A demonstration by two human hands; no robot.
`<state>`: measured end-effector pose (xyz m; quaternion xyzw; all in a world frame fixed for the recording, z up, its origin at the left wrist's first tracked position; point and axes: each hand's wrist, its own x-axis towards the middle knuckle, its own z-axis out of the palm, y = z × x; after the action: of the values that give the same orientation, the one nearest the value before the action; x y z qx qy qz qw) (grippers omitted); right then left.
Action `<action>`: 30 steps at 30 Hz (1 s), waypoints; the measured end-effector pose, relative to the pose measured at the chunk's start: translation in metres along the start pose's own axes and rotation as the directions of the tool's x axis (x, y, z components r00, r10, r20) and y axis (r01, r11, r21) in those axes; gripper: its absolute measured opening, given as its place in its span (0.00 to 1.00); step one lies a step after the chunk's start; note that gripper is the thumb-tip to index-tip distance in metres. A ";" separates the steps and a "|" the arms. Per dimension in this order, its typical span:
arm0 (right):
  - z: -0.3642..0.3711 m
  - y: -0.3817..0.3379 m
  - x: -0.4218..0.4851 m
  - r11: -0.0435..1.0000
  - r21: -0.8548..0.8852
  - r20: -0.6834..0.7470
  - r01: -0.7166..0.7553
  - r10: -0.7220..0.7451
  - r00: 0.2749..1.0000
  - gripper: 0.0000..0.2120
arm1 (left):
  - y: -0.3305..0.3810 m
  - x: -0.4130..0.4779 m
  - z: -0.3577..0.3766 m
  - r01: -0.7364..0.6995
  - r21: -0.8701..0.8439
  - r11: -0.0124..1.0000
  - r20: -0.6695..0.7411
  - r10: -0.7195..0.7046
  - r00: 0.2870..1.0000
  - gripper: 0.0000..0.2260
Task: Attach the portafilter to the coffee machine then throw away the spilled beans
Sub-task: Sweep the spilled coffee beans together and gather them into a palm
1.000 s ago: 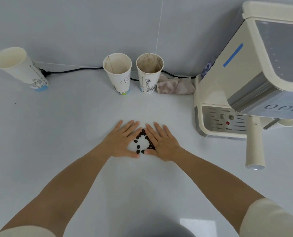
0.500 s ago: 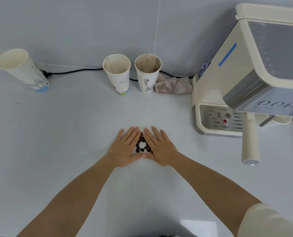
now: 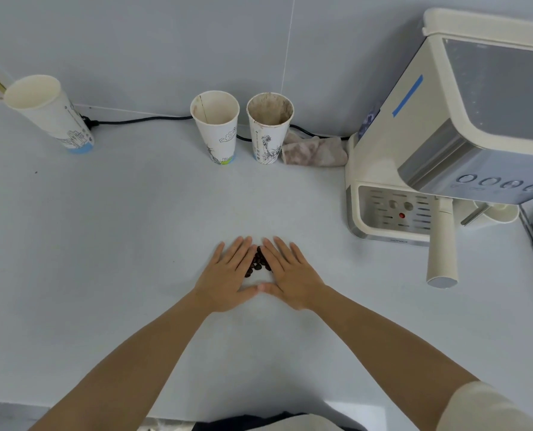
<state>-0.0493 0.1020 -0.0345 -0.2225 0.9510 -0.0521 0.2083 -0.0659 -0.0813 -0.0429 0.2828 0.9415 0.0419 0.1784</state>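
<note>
Here, both hands lie flat on the white surface (image 3: pixel 109 244), palms down. The left hand (image 3: pixel 227 279) and the right hand (image 3: pixel 291 279) make a little tent shape. Their thumbs touch at the near end, and their fingers are held close together, pointing away from the person. They are not pinching or holding anything. The hands are set like this, I think, to push the spilled beans (image 3: pixel 258 262) into one small pile, so they are easy to scoop up. The dark beans sit in the gap between the two hands, touching their inner edges.

The portafilter (image 3: pixel 443 244) looks like it is already on the coffee machine (image 3: pixel 445 126), off to the right. Its long cream handle sticks out toward the person, below the buttons. So that part of the job seems done, and the beans are the part left.

Three paper cups stand by the back wall. The left cup (image 3: pixel 49 112) looks clean and empty. The middle cup (image 3: pixel 217 126) has a thin brown drip mark inside. The stained cup (image 3: pixel 269 129) is brown and dirty inside. I cannot see the bottom of any of them. A crumpled, stained cloth (image 3: pixel 315 150) lies between that cup and the machine. No bin is in view.
</note>
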 end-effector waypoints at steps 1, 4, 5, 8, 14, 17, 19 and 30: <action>0.000 -0.001 -0.001 1.000 0.012 -0.006 0.001 -0.001 1.000 0.36 | 0.001 0.000 -0.001 0.027 -0.054 0.998 0.030 -0.026 0.999 0.37; -0.002 0.000 -0.005 0.999 0.034 -0.041 -0.015 0.016 0.999 0.36 | 0.006 -0.004 -0.010 0.138 -0.323 0.936 0.058 -0.126 0.990 0.39; -0.003 0.001 -0.005 0.999 0.039 -0.055 -0.019 0.021 0.998 0.36 | 0.008 -0.007 -0.013 0.181 -0.452 0.873 0.042 -0.182 0.982 0.38; -0.007 0.000 -0.003 0.997 0.074 -0.085 -0.010 0.016 0.996 0.36 | 0.015 -0.018 -0.024 0.293 -0.852 0.433 0.109 -0.402 0.909 0.32; -0.011 -0.018 0.011 0.999 0.036 -0.206 0.036 -0.028 0.978 0.29 | 0.021 -0.037 -0.036 0.243 -0.951 -0.193 0.308 -0.514 0.801 0.20; -0.012 -0.025 0.021 0.999 -0.032 -0.244 0.020 -0.027 0.969 0.26 | 0.019 -0.046 -0.033 0.160 -0.843 -0.514 0.433 -0.469 0.770 0.20; -0.012 -0.029 0.027 0.998 -0.062 -0.247 -0.022 0.006 0.969 0.24 | 0.016 -0.050 -0.029 0.127 -0.757 -0.641 0.490 -0.429 0.759 0.22; -0.012 -0.024 0.035 0.990 -0.132 -0.492 -0.050 -0.022 0.870 0.17 | 0.014 -0.047 -0.020 0.100 -0.590 -0.801 0.563 -0.320 0.762 0.22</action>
<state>-0.0736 0.0652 -0.0322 -0.2092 0.9755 -0.0384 -0.0565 -0.0293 -0.0955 -0.0070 -0.3929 0.3612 0.8041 0.2618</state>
